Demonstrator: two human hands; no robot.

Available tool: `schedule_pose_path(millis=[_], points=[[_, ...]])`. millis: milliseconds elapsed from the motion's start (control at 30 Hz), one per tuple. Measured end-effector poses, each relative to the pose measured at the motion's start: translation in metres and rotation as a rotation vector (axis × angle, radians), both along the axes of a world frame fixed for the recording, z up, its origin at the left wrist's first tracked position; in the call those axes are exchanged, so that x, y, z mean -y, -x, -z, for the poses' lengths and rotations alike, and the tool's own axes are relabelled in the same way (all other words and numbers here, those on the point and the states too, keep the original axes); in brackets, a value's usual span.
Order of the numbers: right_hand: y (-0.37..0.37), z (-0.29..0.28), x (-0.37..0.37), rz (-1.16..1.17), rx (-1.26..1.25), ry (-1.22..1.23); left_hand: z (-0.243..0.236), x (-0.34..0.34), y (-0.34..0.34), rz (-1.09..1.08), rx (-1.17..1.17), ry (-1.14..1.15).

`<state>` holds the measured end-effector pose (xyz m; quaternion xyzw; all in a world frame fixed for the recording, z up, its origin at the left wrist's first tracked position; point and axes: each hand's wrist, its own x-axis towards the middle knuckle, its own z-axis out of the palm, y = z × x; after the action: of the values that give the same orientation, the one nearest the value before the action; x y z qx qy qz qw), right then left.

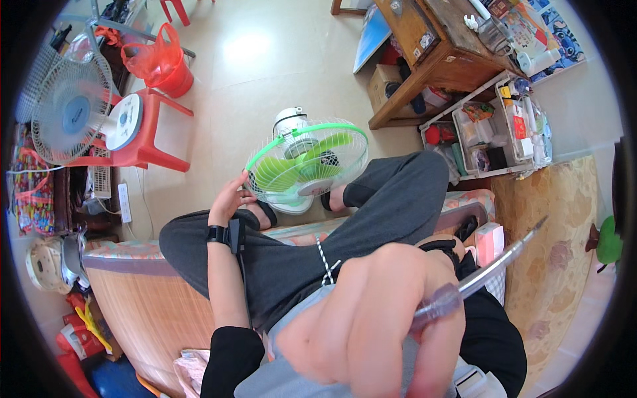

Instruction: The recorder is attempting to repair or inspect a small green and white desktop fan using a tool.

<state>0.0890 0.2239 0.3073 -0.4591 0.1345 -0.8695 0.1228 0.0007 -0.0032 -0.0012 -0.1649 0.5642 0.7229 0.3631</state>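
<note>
An electric fan [302,147] with green blades, a wire cage and a green rim stands on the floor between my feet. My left hand [232,198] reaches down to its left side, fingers curled on the edge of the cage. Close to the camera, my right hand [371,312] is closed round the translucent purplish handle of a screwdriver [494,266]. The metal shaft points up and to the right, well away from the fan. My right fist hides most of that handle.
A second fan [74,113] rests on a red plastic stool [159,136] at the left, near a red bucket [171,74]. A white power strip [125,202] lies below them. At the right stand a wooden desk [434,63] and a white storage rack [488,178].
</note>
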Motion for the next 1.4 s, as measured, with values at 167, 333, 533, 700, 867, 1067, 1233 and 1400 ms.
schedule_pose_path(millis=[167,333,533,700,867,1067,1233,1400], points=[[-0.005,-0.004,-0.01,-0.16,0.043,-0.168,-0.004,0.001,-0.001,-0.013,-0.012,0.013],[-0.003,-0.002,-0.027,-0.259,0.084,-0.501,-0.003,0.002,0.0,-0.001,-0.002,-0.003],[-0.001,0.008,-0.019,-0.361,0.077,-0.435,-0.001,0.0,0.002,-0.006,0.005,-0.001],[0.0,0.014,-0.014,-0.446,0.037,-0.373,0.002,0.003,0.001,-0.018,0.0,0.001],[-0.001,0.016,-0.01,-0.382,0.017,-0.254,0.0,0.0,0.002,-0.011,0.013,0.012],[0.003,0.02,-0.017,-0.377,-0.03,-0.491,-0.002,0.0,0.001,-0.003,-0.003,0.024],[0.008,0.027,-0.015,-0.342,-0.066,-0.351,0.001,0.002,0.002,-0.013,0.002,0.031],[0.015,0.039,-0.044,-0.091,0.283,-0.681,0.0,0.0,0.003,-0.018,-0.008,0.035]])
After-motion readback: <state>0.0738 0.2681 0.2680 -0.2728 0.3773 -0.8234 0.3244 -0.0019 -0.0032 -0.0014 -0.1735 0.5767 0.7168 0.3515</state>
